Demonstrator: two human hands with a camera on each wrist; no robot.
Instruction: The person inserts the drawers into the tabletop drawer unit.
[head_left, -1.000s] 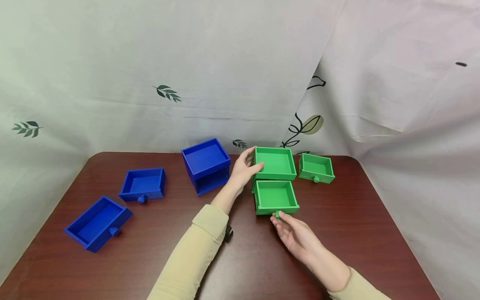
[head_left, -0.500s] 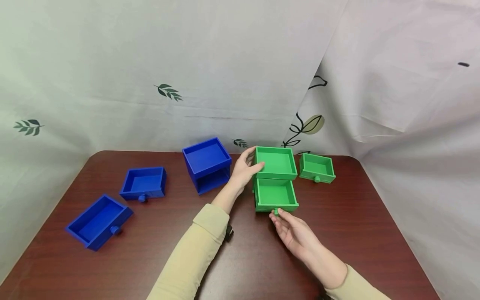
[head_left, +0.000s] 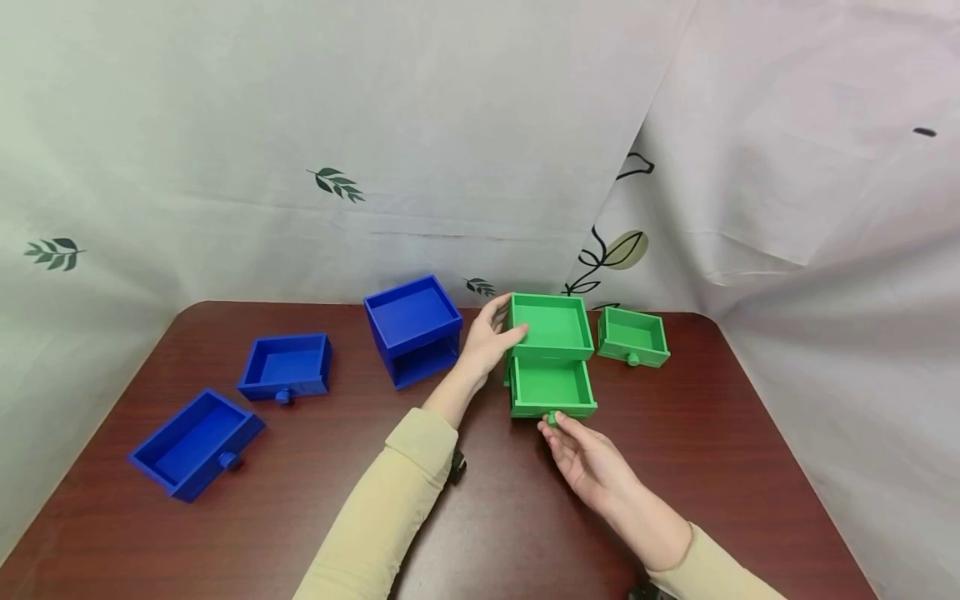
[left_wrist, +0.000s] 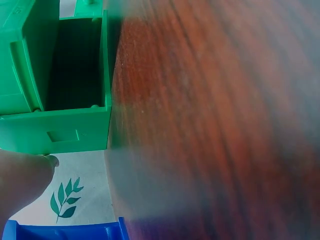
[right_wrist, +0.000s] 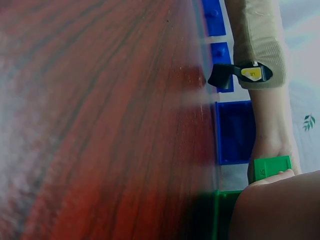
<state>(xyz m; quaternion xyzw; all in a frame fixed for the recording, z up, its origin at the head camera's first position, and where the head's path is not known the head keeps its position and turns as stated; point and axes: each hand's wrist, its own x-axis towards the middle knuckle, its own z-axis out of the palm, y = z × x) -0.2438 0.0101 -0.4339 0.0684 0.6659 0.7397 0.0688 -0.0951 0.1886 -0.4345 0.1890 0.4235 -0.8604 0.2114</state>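
Note:
In the head view, my left hand (head_left: 485,340) grips the left side of the green cabinet (head_left: 551,321), thumb over its top rim. A green drawer (head_left: 553,382) sticks out of the cabinet's front, in the upper opening. My right hand (head_left: 592,467) pinches the round knob (head_left: 552,418) of this drawer between thumb and fingers. Beneath the drawer, the left wrist view shows the cabinet's dark lower opening (left_wrist: 76,65) with no drawer in it. A second green drawer (head_left: 632,335) lies to the right of the cabinet.
Left of the left hand stands a blue cabinet (head_left: 414,321) with an open front. Two blue drawers, one nearer the back (head_left: 288,362) and one nearer the front (head_left: 193,442), lie on the brown table (head_left: 510,533). A pale cloth (head_left: 465,150) hangs behind.
The green drawer has slid slightly farther into the green cabinet, with my right hand following on its knob. My left hand has stayed in place.

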